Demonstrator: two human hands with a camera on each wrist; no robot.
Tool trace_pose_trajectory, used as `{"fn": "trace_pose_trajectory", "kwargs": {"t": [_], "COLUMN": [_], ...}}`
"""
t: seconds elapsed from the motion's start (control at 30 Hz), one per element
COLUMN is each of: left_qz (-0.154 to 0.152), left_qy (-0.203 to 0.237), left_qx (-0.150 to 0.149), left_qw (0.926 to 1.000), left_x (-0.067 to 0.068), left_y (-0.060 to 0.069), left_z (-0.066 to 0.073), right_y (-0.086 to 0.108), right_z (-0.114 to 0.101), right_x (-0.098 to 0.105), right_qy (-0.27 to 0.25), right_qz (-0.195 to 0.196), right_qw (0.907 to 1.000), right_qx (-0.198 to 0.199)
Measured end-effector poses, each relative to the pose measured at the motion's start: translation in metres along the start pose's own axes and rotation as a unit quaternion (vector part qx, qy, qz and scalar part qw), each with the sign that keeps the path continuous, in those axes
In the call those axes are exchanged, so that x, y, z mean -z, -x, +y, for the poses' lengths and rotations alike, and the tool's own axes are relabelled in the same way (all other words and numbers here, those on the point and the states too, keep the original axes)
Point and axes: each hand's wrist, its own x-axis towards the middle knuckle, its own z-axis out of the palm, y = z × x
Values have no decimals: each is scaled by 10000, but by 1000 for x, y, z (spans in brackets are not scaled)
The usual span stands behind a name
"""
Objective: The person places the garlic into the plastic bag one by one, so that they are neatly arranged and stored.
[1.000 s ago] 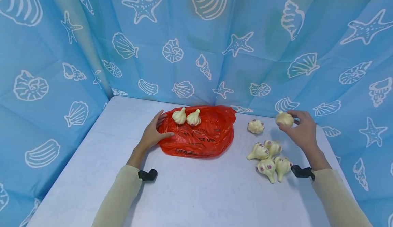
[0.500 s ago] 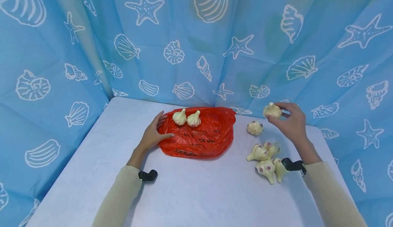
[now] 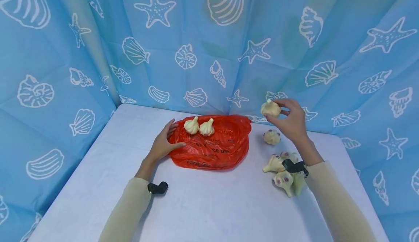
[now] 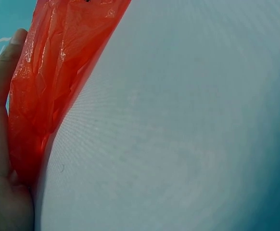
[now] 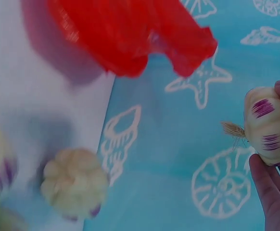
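Observation:
My right hand [image 3: 289, 120] holds a garlic bulb [image 3: 270, 108] between thumb and fingers, raised above the table's far side. In the right wrist view this bulb shows purple streaks and a tuft of dry roots. My left hand [image 3: 163, 143] rests against the left end of a red plastic bag [image 3: 212, 158], its fingers fairly straight along the side and the thumb over the near edge. Two garlic bulbs, a left one [image 3: 191, 126] and a right one [image 3: 207, 128], sit on the bag's far part with stems up.
A lone garlic bulb [image 3: 272, 137] lies right of the bag, below my raised right hand. Nearer is a cluster of several bulbs [image 3: 283, 181], partly hidden by the black wrist camera [image 3: 294, 166]. A blue shell-print curtain [image 3: 203, 71] hangs behind the white table [image 3: 209, 205].
My right hand has carried the garlic bulb left and upward, from the table's right side to above the lone bulb. The left hand and the bag have stayed in place.

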Motion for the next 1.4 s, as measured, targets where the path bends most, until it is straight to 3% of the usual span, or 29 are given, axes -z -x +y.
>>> {"fn": "trace_pose_trajectory", "kwargs": {"t": [0.43, 1.0, 1.4], "left_qz": [36, 32, 37], "left_qy": [53, 85, 68], "left_qx": [-28, 60, 45], "left_qw": [10000, 9999, 10000], "left_x": [-1, 1, 1], "left_y": [0, 0, 0], "left_z": [-2, -1, -3], "right_y": [-15, -3, 21], "right_z": [-39, -60, -39], "right_x": [-49, -110, -137], "right_qy": [-605, -1320, -533], "right_qz": [-251, -847, -1167], "right_qw": [9976, 9873, 9888], "right_qx": [239, 260, -760]}}
